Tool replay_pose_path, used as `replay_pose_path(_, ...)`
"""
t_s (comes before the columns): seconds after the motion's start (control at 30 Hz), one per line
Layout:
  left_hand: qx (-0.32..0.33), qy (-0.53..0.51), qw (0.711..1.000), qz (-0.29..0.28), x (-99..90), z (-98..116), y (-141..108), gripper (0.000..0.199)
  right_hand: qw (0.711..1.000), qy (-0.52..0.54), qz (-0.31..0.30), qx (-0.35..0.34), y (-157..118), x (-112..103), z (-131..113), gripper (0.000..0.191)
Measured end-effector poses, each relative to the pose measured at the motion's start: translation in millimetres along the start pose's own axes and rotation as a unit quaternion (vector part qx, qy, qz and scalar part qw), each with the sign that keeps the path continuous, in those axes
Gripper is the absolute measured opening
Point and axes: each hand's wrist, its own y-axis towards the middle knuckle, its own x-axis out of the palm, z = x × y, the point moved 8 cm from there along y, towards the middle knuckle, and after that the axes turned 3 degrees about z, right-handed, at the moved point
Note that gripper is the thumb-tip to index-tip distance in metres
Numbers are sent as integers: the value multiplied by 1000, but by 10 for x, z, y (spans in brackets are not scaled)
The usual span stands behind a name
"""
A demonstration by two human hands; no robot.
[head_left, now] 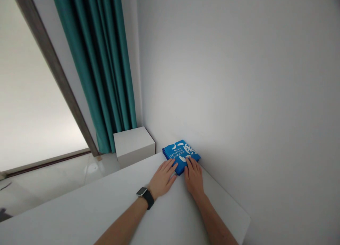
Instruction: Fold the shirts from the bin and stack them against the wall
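A blue folded fabric bundle with white lettering and shapes [178, 151] is lying on a smooth white tabletop [159, 216], at the far edge beside a pale grey wall [233, 78]. The left hand [163, 177], wearing a black-strapped watch [146, 196], is resting its spread fingers on the near left edge. The right hand [194, 176] is touching the near right side, its fingers slightly curled and close together.
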Motion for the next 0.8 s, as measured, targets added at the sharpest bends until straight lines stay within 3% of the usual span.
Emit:
replay_pose_path(0.1,-38,-4,999,26,-29,-61,-82,52,1000,2,-1,-31,-10,-77,-107,47)
replay_pose_path(0.3,-52,-4,999,-3,-60,5,-215,53,993,-11,-38,-107,-216,-210,-411,51)
replay_pose_path(0.47,-65,1,998,-15,-46,-9,-318,57,992,-8,-36,-124,-335,-224,-419,47)
replay_pose_path(0.63,-93,2,996,-10,-80,-34,-399,54,997,-43,-34,-53,186,-191,-263,47)
replay_pose_path(0.8,-128,-10,992,7,-107,-93,-402,49,984,-116,-117,62,854,100,-210,53)
